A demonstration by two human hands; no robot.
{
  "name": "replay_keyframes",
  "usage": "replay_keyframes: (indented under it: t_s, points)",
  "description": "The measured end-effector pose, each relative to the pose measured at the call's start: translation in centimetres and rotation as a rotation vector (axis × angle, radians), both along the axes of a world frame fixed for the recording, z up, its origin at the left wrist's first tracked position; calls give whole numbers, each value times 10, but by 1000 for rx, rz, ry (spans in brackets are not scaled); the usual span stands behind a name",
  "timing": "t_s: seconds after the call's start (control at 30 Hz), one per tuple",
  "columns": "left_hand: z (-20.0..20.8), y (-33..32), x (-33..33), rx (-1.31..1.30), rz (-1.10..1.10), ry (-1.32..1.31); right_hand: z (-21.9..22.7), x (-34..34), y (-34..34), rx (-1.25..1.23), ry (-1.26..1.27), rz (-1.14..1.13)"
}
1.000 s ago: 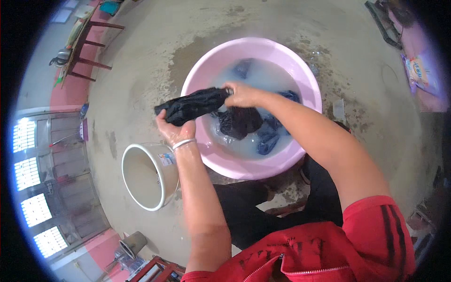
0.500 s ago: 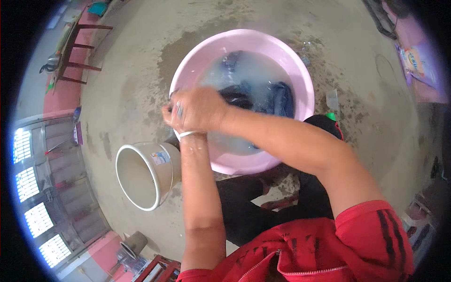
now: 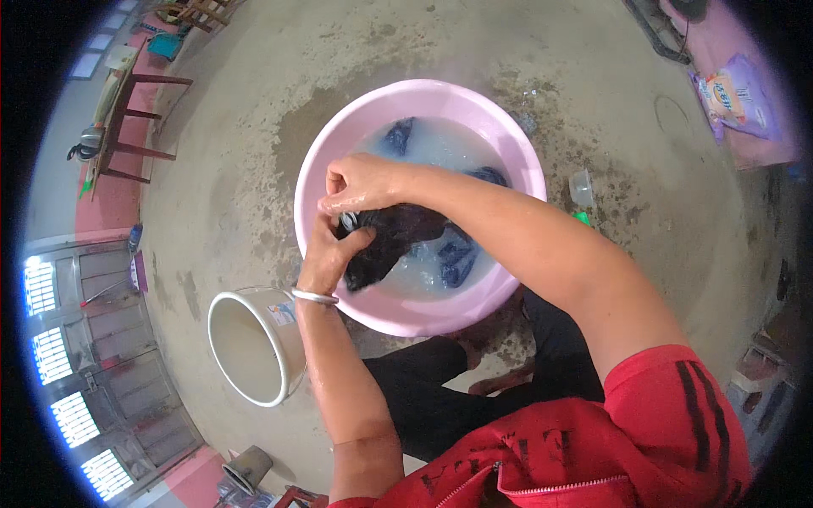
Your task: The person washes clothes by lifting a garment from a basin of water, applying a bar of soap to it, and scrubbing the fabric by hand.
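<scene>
A pink round basin (image 3: 421,322) holds cloudy, soapy water with dark blue clothes (image 3: 459,258) partly sunk in it. Over its left side my left hand (image 3: 326,254), a white bangle at the wrist, is closed on a wet black garment (image 3: 394,237), the thumb pressing on the cloth. The garment hangs down into the basin, and a small whitish patch shows on it between my hands. Right above, my right hand (image 3: 366,182) has its fingers pinched together at the garment's upper edge; the cloth within the pinch is mostly hidden.
A pale bucket (image 3: 246,347) stands left of the basin. Right of it are a small clear plastic tub (image 3: 581,187) and, farther off, a purple packet (image 3: 738,100). A wooden bench (image 3: 135,114) is at far left. The concrete floor (image 3: 229,169) has wet patches.
My hands, blurred and clasped together before, have moved apart a little, and the black garment now shows spread between them. The view has shifted slightly.
</scene>
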State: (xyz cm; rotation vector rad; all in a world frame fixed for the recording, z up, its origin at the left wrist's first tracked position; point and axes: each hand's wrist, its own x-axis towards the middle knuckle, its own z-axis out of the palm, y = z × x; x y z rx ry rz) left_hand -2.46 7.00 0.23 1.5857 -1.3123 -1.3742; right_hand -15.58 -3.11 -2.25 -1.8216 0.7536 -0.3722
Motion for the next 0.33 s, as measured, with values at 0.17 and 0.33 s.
replay_keyframes:
  t_s: [0.17,0.33]
  points:
    - [-5,-8,23,30,155,227,-11,-14,-2,168,-163,268]
    - [2,-3,38,39,631,722,-30,-33,15,-313,336,363]
